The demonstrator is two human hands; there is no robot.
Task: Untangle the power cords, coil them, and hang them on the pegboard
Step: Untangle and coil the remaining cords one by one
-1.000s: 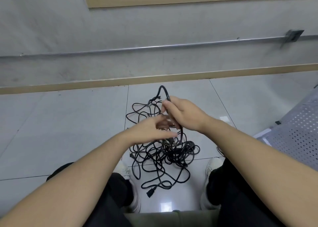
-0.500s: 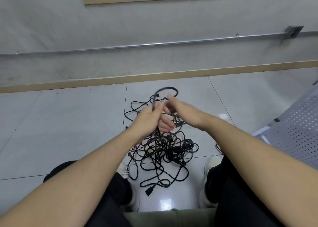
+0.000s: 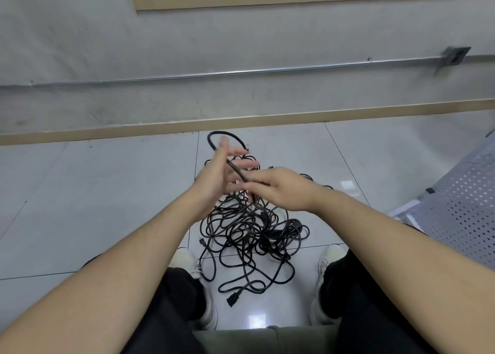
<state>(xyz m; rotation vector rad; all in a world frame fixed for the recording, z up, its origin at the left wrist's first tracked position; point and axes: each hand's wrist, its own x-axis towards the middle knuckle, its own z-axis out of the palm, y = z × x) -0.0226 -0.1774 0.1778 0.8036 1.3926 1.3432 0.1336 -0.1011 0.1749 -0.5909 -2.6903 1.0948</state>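
A tangled heap of black power cords (image 3: 249,227) lies on the tiled floor between my feet, with one plug end (image 3: 232,300) nearest me. One cord strand (image 3: 235,170) is lifted out of the heap. It arcs in a loop (image 3: 223,133) over my left hand (image 3: 214,176), which is raised with straight fingers and the strand crossing its palm. My right hand (image 3: 278,190) is beside it to the right, fingers curled, pinching the same strand just above the heap. No pegboard is in view.
My two white shoes (image 3: 187,260) (image 3: 330,254) flank the heap. A grey perforated metal seat (image 3: 460,209) stands at the right. Ahead are a tan baseboard (image 3: 267,123), a grey wall and a metal conduit (image 3: 241,72).
My left hand has risen and straightened its fingers, with the cord loop now over it. My right hand has slid down and to the right along the strand.
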